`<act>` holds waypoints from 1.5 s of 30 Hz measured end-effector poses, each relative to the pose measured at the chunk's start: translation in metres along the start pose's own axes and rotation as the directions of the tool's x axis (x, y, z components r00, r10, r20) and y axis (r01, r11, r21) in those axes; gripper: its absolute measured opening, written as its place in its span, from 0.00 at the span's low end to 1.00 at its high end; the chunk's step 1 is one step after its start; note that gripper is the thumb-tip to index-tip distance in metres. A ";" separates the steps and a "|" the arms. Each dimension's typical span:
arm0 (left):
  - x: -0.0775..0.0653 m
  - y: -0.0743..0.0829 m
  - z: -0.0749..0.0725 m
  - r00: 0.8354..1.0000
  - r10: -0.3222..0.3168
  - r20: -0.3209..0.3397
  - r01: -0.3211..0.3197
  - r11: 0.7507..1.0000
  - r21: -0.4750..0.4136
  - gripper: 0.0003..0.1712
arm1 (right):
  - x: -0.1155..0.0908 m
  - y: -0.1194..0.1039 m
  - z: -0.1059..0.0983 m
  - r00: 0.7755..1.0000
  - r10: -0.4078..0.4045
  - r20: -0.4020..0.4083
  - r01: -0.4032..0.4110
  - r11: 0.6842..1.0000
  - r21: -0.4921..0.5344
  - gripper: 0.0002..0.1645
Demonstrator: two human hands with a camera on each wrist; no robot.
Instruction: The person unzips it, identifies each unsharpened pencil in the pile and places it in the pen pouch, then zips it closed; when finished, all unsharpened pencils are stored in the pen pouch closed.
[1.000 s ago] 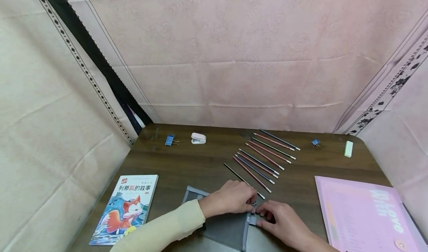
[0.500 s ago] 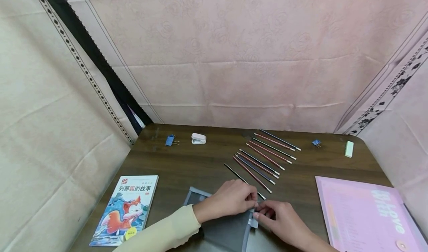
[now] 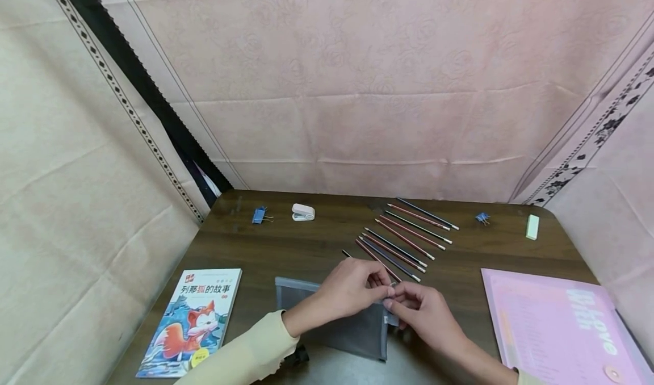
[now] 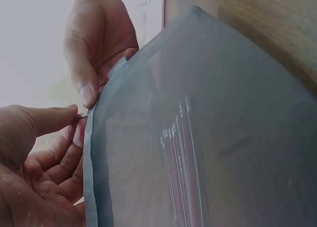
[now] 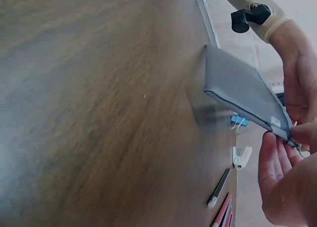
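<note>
A grey mesh zipper pouch [image 3: 352,334] is held up at its zipper corner, tilted over the table. My left hand [image 3: 349,288] reaches across it, thumb and forefinger pinching a small metal zipper pull [image 4: 83,117] at the zipped edge. My right hand [image 3: 426,314] pinches the same corner beside a short fabric tab [image 3: 392,319]. The fingertips of both hands almost meet there. In the right wrist view the pouch [image 5: 242,86] hangs with its lower edge close to the tabletop. Several pencils [image 4: 183,162] show through the mesh in the left wrist view.
Several pencils [image 3: 403,243] lie slanted beyond the hands. A fox storybook [image 3: 191,322] is at left, a pink folder [image 3: 557,322] at right. Along the back are a blue binder clip [image 3: 259,214], a white stapler [image 3: 304,212], another blue clip [image 3: 482,218] and a pale green eraser [image 3: 532,227].
Both hands have moved up and slightly away with the pouch corner. The pouch's near edge has lifted into view, and the nearest pencil is now mostly covered.
</note>
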State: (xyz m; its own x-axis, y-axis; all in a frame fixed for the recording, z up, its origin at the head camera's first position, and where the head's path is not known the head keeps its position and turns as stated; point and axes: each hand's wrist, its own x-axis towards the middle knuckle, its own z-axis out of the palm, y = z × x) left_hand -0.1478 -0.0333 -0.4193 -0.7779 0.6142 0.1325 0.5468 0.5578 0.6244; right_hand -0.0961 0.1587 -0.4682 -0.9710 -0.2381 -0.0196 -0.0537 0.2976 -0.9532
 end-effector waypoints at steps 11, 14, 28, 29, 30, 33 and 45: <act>-0.006 -0.007 -0.018 0.999 -0.032 0.016 0.032 0.999 0.008 0.04 | 0.001 -0.005 0.004 0.999 0.034 -0.002 -0.034 0.998 0.054 0.13; -0.007 -0.011 -0.023 0.999 -0.035 0.039 0.035 0.999 0.021 0.04 | 0.002 -0.006 0.003 1.000 0.020 -0.001 -0.020 0.999 0.029 0.13; -0.007 -0.019 -0.046 0.988 -0.066 0.141 0.066 0.998 0.002 0.04 | 0.003 -0.011 0.000 0.977 -0.194 -0.086 0.172 0.962 -0.212 0.04; -0.007 -0.020 -0.047 0.987 -0.066 0.143 0.068 0.998 -0.011 0.04 | 0.002 -0.011 -0.001 0.971 -0.221 -0.093 0.196 0.954 -0.226 0.04; -0.007 -0.022 -0.049 0.987 -0.070 0.145 0.074 0.997 -0.023 0.03 | 0.002 -0.012 -0.002 0.963 -0.249 -0.100 0.219 0.945 -0.243 0.04; -0.008 -0.025 -0.056 0.987 -0.090 0.136 0.096 0.995 -0.035 0.03 | 0.002 -0.013 -0.004 0.945 -0.308 -0.114 0.268 0.924 -0.272 0.03; -0.011 -0.076 -0.103 0.973 -0.226 0.044 0.223 0.972 0.070 0.04 | -0.005 -0.005 -0.024 0.939 -0.306 -0.159 0.249 0.921 -0.299 0.06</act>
State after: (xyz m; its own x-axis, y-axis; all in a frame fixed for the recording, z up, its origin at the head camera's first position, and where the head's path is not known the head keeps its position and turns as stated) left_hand -0.2125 -0.1403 -0.3894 -0.8669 0.4964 -0.0462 0.3801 0.7180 0.5831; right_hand -0.0966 0.1805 -0.4558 -0.9322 -0.1673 0.3211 -0.3612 0.4914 -0.7925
